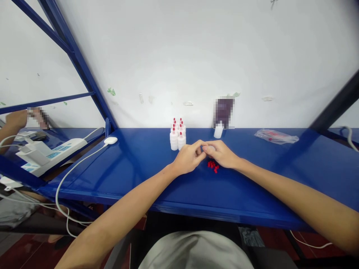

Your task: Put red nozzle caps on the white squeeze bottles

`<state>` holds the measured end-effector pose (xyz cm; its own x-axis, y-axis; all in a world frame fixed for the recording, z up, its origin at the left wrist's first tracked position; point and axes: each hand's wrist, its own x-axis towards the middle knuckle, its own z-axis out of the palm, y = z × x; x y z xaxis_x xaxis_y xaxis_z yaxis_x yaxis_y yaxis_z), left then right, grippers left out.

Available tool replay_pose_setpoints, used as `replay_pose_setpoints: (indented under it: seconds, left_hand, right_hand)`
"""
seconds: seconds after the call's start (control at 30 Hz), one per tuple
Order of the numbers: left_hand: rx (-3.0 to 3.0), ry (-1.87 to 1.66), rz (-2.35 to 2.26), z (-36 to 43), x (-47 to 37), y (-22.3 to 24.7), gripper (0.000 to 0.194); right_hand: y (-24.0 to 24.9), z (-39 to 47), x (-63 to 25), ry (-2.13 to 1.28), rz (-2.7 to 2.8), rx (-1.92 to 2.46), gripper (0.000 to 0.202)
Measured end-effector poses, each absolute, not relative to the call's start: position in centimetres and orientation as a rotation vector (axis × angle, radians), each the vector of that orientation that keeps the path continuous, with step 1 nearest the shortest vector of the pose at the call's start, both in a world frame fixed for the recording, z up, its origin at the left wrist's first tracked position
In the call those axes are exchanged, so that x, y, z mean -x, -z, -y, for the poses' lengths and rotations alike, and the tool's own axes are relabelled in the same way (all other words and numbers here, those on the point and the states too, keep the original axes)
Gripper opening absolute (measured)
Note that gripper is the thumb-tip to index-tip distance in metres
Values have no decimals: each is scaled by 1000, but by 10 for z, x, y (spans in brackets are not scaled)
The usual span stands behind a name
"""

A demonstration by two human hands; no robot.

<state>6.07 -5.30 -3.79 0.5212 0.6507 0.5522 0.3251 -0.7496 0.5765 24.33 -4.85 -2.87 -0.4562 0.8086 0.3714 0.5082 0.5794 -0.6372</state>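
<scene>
Meeting over the table (140, 157), the left hand (189, 157) and right hand (221, 154) curl together; what they clamp, I cannot tell. Red caps (210, 164) lie just beside the right hand, and bottles (174, 142) stand just beyond the left.

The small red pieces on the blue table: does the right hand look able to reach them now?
Probably yes: the red pieces lie close to the right hand with nothing visible between, though it seems busy together with the left hand.
</scene>
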Motion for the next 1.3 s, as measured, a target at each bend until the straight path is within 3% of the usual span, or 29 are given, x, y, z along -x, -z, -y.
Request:
replay_pose_setpoints:
  seconds: [0.3,0.43,0.57,0.83,1.13,1.3]
  left_hand:
    - [-2287,-1134,-800,54,-63,34,16]
    - [-2191,-1559,-1012,43,-47,15,17]
    - [-2173,-1858,-1317,24,-16,-3,15]
    - [-2303,-1575,-1504,7,1,2,22]
    - [-2466,-1338,-1487,6,0,8,25]
    - [-2608,-1575,-1364,26,-10,3,23]
  right_hand:
    - [33,46,-242,-588,2061,973,49]
    - [36,43,-244,-682,1893,947,43]
    - [37,41,-245,-531,1793,1079,39]
    - [37,43,-250,-349,1681,1059,31]
    - [42,38,-252,-663,1573,995,35]
    - [40,33,-249,-799,1570,1087,42]
